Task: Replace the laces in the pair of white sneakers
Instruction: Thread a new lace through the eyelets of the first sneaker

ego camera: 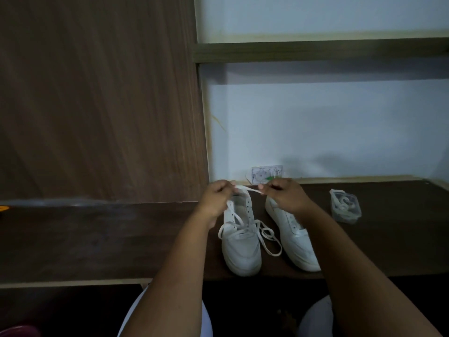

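Two white sneakers sit side by side on the dark wooden surface [97, 239], toes toward its near edge, heels toward the far edge by the wall. Over the heel end of the left sneaker [240, 244], the left hand [215, 200] has its fingers curled, pinching a white lace [245, 189], and the right hand [284, 194] pinches the same lace just across from it, the strand stretched between them. More of that lace threads through the lower eyelets and spills in loose loops onto the surface between the two shoes. The right sneaker [294, 242] lies partly under the right wrist. Out toward the right end of the surface stands a small clear container [345, 207] with a coiled lace inside. A small pale card [266, 174] leans against the wall at the far edge.
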Demonstrator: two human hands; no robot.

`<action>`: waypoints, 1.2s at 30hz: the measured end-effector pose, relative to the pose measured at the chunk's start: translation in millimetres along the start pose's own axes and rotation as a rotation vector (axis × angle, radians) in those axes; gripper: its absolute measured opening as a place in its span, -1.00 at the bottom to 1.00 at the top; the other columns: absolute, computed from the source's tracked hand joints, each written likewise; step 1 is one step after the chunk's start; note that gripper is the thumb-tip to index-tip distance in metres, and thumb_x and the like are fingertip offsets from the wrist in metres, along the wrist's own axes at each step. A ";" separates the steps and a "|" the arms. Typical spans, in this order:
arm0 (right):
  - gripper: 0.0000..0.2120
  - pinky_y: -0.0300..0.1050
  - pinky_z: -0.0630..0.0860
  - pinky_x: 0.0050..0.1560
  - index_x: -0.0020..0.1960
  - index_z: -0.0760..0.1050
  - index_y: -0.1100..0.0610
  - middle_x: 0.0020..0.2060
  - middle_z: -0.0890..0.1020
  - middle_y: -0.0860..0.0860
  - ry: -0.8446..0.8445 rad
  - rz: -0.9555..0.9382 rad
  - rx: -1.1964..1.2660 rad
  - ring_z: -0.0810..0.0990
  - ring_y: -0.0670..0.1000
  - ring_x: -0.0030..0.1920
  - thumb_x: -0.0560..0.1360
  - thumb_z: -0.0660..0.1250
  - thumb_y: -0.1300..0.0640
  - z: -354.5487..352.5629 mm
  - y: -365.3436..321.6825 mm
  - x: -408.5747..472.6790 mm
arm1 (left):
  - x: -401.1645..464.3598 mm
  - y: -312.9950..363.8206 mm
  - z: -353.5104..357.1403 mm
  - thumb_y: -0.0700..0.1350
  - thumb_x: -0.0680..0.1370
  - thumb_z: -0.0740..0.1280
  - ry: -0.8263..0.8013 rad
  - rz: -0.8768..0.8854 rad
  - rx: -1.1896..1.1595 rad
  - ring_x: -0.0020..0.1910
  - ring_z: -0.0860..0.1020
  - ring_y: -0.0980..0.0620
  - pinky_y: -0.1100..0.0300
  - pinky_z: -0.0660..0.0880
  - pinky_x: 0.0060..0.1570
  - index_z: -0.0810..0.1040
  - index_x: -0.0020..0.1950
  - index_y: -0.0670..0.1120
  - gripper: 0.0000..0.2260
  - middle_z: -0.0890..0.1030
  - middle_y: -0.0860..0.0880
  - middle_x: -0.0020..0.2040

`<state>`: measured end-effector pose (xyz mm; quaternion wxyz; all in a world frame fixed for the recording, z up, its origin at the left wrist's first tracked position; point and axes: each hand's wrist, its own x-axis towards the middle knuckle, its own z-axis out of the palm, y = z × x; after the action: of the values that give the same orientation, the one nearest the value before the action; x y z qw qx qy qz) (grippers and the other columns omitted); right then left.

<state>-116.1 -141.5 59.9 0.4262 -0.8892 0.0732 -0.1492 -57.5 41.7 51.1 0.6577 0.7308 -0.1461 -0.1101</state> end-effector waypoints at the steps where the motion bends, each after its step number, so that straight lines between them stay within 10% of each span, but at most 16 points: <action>1: -0.71 -0.19 0.38 -0.27 -0.17 0.61 0.17 -0.29 0.61 0.09 0.004 0.047 0.085 0.48 -0.04 -0.32 0.48 0.38 -0.07 -7.3 3.8 -2.5 | 3.5 -0.2 -8.7 -0.06 0.63 0.27 0.100 -0.009 -0.053 -0.12 0.51 0.05 0.10 0.42 -0.02 0.58 -0.20 -0.09 -0.76 0.60 0.01 -0.20; 6: -0.73 -0.36 0.45 -0.38 -0.11 0.57 0.37 -0.41 0.52 0.09 0.058 0.129 0.461 0.51 -0.13 -0.39 0.49 0.40 0.12 -39.4 17.5 -11.7 | 6.4 -4.0 -33.6 -0.02 0.63 0.26 0.280 -0.069 0.078 -0.19 0.47 0.03 0.11 0.37 -0.07 0.53 -0.26 -0.07 -0.71 0.57 -0.06 -0.19; 13: -0.91 -0.43 0.45 -0.35 -0.18 0.50 0.17 -0.40 0.58 -0.04 0.324 0.286 1.478 0.52 -0.20 -0.45 0.50 0.35 0.26 -55.1 13.1 6.9 | -3.6 -14.6 -34.8 0.10 0.48 0.45 -0.440 -0.278 0.691 -0.29 0.40 0.10 0.24 0.27 -0.35 0.61 -0.02 -0.06 -0.75 0.51 0.03 -0.19; 17: -0.83 -0.42 0.40 -0.42 -0.24 0.45 0.14 -0.51 0.52 -0.07 0.438 0.297 1.672 0.44 -0.19 -0.54 0.50 0.34 0.29 -69.7 26.2 6.2 | 7.7 -36.0 -43.5 0.05 0.47 0.47 -0.340 -0.399 1.104 -0.05 0.59 -0.06 0.16 0.51 -0.16 0.58 0.18 -0.17 -0.61 0.61 -0.11 0.07; 22: -0.77 -0.36 0.39 -0.24 -0.33 0.42 0.12 -0.54 0.45 -0.08 0.390 0.403 1.583 0.41 -0.16 -0.47 0.47 0.31 0.29 -56.7 34.6 7.3 | 2.8 -46.6 -30.1 0.05 0.37 0.56 -0.357 -0.479 1.042 0.26 0.49 -0.14 -0.03 0.54 0.18 0.38 0.42 -0.13 -0.30 0.44 -0.13 0.37; 30: -0.91 -0.16 0.60 0.02 -0.16 0.49 0.25 -0.24 0.60 0.10 0.217 0.355 1.225 0.61 -0.03 -0.16 0.52 0.30 0.33 -15.3 14.6 9.5 | 2.4 -53.4 -11.1 -0.11 0.56 0.36 -0.457 -0.440 0.959 -0.28 0.50 0.09 0.23 0.43 -0.30 0.59 0.14 -0.22 -0.76 0.57 -0.06 -0.17; 36: -0.95 0.00 0.56 0.02 -0.19 0.63 0.18 -0.28 0.65 0.14 0.286 0.161 0.755 0.60 0.06 -0.25 0.45 0.43 0.26 -7.8 17.9 12.0 | -7.0 -24.1 2.5 -0.14 0.60 0.29 -0.420 -0.077 0.628 -0.19 0.51 0.08 0.25 0.43 -0.20 0.57 0.03 -0.12 -0.90 0.54 0.00 -0.15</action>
<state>-107.3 -161.6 52.9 0.7184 -0.6321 0.1412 -0.2538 -63.3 44.1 26.7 0.3526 0.8633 -0.2769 -0.2319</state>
